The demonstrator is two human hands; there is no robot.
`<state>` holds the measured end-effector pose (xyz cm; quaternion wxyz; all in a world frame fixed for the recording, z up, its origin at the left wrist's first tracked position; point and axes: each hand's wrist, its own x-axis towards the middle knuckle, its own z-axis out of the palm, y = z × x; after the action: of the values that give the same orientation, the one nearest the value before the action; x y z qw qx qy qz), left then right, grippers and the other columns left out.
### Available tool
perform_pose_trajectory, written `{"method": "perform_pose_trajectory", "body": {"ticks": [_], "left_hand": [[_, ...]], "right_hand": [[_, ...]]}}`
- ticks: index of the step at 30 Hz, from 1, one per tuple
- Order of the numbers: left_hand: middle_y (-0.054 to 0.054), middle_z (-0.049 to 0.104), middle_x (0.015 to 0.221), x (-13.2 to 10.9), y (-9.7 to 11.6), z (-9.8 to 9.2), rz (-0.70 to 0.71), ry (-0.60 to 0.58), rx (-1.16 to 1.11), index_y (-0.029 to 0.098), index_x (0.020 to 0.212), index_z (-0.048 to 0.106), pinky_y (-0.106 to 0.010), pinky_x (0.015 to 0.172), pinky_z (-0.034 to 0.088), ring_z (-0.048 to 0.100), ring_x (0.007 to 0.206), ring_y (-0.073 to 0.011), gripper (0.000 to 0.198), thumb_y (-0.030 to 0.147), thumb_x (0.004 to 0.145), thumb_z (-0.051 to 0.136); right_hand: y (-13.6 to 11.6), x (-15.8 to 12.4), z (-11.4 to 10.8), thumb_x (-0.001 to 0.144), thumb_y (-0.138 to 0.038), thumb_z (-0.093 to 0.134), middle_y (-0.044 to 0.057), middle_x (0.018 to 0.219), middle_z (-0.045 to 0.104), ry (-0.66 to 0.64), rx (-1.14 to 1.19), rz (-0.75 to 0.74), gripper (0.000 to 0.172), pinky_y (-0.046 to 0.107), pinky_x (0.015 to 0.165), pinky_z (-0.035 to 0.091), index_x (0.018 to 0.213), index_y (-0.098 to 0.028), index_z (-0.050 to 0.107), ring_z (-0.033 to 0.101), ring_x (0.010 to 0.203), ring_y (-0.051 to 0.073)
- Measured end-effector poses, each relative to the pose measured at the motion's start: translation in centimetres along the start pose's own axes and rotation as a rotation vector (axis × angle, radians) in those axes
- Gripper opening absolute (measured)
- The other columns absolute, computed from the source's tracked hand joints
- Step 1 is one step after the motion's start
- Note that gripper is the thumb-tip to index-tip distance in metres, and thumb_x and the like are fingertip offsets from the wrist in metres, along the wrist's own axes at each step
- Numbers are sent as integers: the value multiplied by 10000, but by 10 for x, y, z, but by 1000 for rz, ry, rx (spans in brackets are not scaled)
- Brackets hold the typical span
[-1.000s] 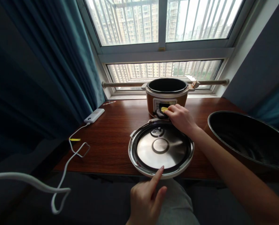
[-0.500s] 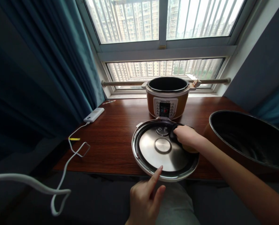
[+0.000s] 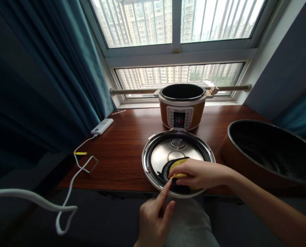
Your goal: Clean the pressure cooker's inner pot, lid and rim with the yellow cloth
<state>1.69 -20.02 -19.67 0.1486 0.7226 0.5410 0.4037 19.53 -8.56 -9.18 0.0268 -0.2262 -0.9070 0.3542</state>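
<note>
A round pressure cooker lid (image 3: 159, 154) lies with its steel underside up at the front edge of the table. My right hand (image 3: 194, 173) grips a bunched yellow and black cloth (image 3: 179, 168), pressed on the near part of the lid. Below it, my left hand (image 3: 155, 214) has the index finger stretched out and the thumb apart, holding nothing. That fingertip meets the lid's near rim beside the cloth; whether it touches the cloth I cannot tell. Behind the lid stands the brown electric pressure cooker (image 3: 183, 109), uncovered, its control panel facing me.
A large brown pot (image 3: 245, 168) with a dark inside stands on the right of the wooden table (image 3: 124, 147). At the left lie a white power bank (image 3: 102, 126) and its white cable (image 3: 71, 187). A blue curtain (image 3: 73, 68) hangs by the window.
My right hand has brought the cloth from the lid's far right side to its near middle. The left hand has shifted slightly left, its finger still extended.
</note>
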Motion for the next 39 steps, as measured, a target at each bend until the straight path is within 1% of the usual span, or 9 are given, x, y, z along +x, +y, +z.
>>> {"method": "perform_pose_trajectory", "body": {"ticks": [4,8,13,18,22,26,30,35,39], "left_hand": [[53,493,492,1,1,-5,2,-25,37,135,1272,476,-171,469,374,489,444,-73,461,379,884,427],[79,436,462,11,8,-24,73,43,156,128,1272,464,-168,420,328,427,392,-59,475,390,877,442],[71,480,514,64,35,-51,167,149,266,169,1215,500,-188,506,383,454,447,-72,396,327,853,504],[-93,616,1045,120,64,-31,300,-396,356,167,1226,477,-335,797,458,565,960,-226,498,427,805,540],[-79,646,961,131,65,-5,423,-739,308,172,1226,459,-311,724,468,606,865,-217,440,376,838,491],[-64,657,901,131,55,-8,444,-828,293,176,1117,528,-269,684,445,610,813,-191,287,244,853,437],[-27,630,824,126,53,-42,362,-882,253,201,873,590,-229,623,420,579,715,-143,188,233,875,405],[-20,623,837,111,57,-85,234,-823,149,249,934,619,-216,639,431,572,706,-134,211,250,872,417],[-13,630,811,104,45,-98,193,-775,126,266,912,654,-200,622,441,582,682,-127,200,273,837,469]], "right_hand": [[-21,-19,8,878,-221,468,86,1038,623,304,-76,75,236,274,837,443,1076,-168,586,565,964,171],[-35,-44,41,871,-192,475,96,1191,568,635,-165,47,286,297,958,428,1147,-173,547,510,1126,178],[-33,-55,90,834,-161,511,94,1071,648,887,-276,-91,246,267,908,495,1062,-155,602,576,1065,188],[-23,-46,113,840,-160,507,110,1082,646,1007,-405,-90,277,305,899,506,1099,-116,593,577,1066,212],[-16,-39,120,832,-89,488,94,982,678,1118,-449,-90,248,286,875,515,1036,-111,627,612,990,198],[-14,-39,122,848,-73,454,95,965,678,1147,-419,-71,259,289,865,515,1027,-114,637,616,965,186],[-15,-38,120,870,-92,431,88,926,685,1179,-395,-79,253,268,828,524,1005,-118,644,627,923,173],[-20,-32,116,879,-117,432,87,904,691,1234,-372,-94,233,272,839,522,955,-124,653,627,933,180],[-21,-29,116,881,-109,412,91,886,695,1230,-362,-112,250,275,827,531,922,-118,659,640,905,179]]}}
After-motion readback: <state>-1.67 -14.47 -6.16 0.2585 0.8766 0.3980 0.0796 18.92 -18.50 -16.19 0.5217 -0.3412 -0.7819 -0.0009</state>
